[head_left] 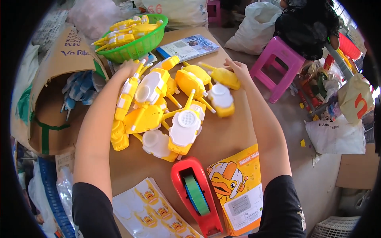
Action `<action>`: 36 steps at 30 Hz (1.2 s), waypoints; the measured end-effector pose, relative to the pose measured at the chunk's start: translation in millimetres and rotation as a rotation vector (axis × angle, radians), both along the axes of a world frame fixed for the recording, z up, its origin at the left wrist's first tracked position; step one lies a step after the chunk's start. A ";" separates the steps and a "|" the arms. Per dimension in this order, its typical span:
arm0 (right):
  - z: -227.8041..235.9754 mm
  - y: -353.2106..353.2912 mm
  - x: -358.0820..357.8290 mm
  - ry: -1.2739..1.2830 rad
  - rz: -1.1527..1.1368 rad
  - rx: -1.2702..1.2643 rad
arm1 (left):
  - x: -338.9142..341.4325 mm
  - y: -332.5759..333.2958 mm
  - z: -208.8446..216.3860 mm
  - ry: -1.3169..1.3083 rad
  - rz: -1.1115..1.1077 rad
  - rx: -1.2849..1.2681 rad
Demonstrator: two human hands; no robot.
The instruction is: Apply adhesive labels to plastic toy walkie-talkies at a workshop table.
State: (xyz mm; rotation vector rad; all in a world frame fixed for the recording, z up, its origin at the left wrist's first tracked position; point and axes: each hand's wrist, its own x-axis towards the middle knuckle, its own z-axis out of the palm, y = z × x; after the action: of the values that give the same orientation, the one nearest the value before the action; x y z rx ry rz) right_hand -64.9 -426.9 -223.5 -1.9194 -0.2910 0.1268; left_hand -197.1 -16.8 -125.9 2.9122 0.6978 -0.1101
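Note:
A heap of yellow-and-white toy walkie-talkies [152, 85] with stubby antennas lies on the cardboard-topped table between my two hands. My left hand [127, 68] rests against the heap's far left side, beside an upright-edged walkie-talkie [127, 95]; its fingers look apart but are partly hidden. At the far right, my right hand [238, 70] lies along a yellow walkie-talkie [224, 77], fingers stretched and not wrapped round it. That toy and the white-faced walkie-talkie [221, 97] below it are blurred. Another walkie-talkie [186, 123] lies white face up at the near side.
A green basket [139, 47] holds more walkie-talkies at the far left. Behind the heap lies a blue printed box [190, 45]. Nearer are a red tape dispenser [186, 168], sticker sheets [152, 210] and orange printed cards [242, 186]. A carton [51, 95] stands left, a pink stool [278, 65] right.

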 end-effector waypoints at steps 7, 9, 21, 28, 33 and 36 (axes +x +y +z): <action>27.5 49.5 -65.6 0.103 0.075 0.396 | -24.0 0.1 -30.2 -0.139 -0.207 -0.021; 40.4 49.1 -85.5 0.282 0.037 0.410 | -37.2 -25.0 -14.6 -0.028 -0.287 -0.035; 38.1 45.3 -101.5 0.308 0.285 0.364 | -159.0 -103.2 13.9 -0.279 -0.345 0.276; 45.5 55.5 -113.2 0.413 0.424 0.438 | -247.8 -125.2 33.8 -0.398 -0.380 0.288; 52.3 119.0 -147.1 0.417 0.622 0.340 | -311.6 -100.7 28.0 -0.409 -0.411 0.243; 29.6 150.1 -147.6 0.083 0.578 0.084 | -345.3 -86.0 35.1 -0.386 -0.347 0.022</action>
State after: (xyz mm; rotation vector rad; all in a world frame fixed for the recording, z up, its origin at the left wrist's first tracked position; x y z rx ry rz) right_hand -212.5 -276.8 -193.9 -1.6942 -0.7765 0.5650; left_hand -542.4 -102.8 -90.8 2.9137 0.1326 0.4139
